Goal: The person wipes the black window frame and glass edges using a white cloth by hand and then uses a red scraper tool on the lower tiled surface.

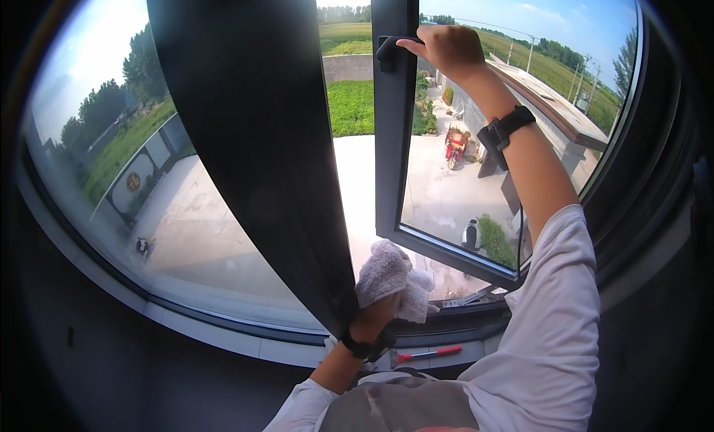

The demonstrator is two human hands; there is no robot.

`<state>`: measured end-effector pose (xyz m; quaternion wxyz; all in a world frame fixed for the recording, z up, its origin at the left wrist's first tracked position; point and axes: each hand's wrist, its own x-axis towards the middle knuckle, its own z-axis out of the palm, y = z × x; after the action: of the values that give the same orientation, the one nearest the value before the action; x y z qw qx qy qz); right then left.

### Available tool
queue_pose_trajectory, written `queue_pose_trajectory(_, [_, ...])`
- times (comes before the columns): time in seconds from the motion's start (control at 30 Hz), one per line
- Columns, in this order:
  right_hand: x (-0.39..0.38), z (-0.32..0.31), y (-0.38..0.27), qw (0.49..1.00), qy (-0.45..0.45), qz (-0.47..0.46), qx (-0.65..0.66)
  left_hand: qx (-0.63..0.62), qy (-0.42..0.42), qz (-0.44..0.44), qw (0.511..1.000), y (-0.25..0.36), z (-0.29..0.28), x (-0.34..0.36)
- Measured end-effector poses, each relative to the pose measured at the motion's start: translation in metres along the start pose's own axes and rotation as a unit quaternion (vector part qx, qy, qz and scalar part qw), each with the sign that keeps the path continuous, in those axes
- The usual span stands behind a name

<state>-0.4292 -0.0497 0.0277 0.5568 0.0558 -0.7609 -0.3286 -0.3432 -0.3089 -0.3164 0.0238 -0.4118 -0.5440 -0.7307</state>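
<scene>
My right hand [449, 51] is raised and closed around the dark window handle [387, 49], its thumb stretched along the grip. The handle sits on the frame of a casement sash [396, 149], which stands swung partly outward. Lower down, my left hand [375, 317] is beside the thick dark upright post [260, 134], at the bottom of the opening. A white cloth [387, 276] is bunched over and around its fingers, hiding most of them. Both wrists wear black straps.
On the pale sill below lies a tool with a red handle [439, 352]. A metal window stay [468, 298] links the sash to the lower frame. A fixed pane [223, 246] fills the left side. Outside, far below, are a paved yard and a red three-wheeler [455, 146].
</scene>
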Motion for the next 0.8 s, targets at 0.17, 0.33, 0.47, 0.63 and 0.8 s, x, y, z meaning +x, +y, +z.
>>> queue_pose_trajectory(0.17, [-0.004, 0.048, 0.025, 0.997, -0.058, 0.020, -0.055, 0.018, -0.012, -0.062, 0.998, 0.005, -0.027, -0.019])
queue_pose_trajectory(0.33, [-0.033, 0.107, 0.072, 0.982, -0.131, 0.051, -0.127, 0.472, -0.122, 0.144, 0.861, -0.012, -0.035, -0.021])
queue_pose_trajectory(0.47, [-0.057, 0.161, 0.109, 0.968, -0.184, 0.062, -0.161, 0.519, -0.166, 0.111, 0.831, -0.030, -0.036, -0.025])
queue_pose_trajectory(0.63, [-0.085, 0.189, 0.160, 0.955, -0.214, 0.063, -0.194, 0.445, -0.155, -0.051, 0.881, 0.002, -0.025, 0.001])
queue_pose_trajectory(0.8, [-0.106, 0.225, 0.177, 0.957, -0.219, 0.073, -0.174, 0.428, -0.060, -0.190, 0.882, 0.007, -0.017, 0.007])
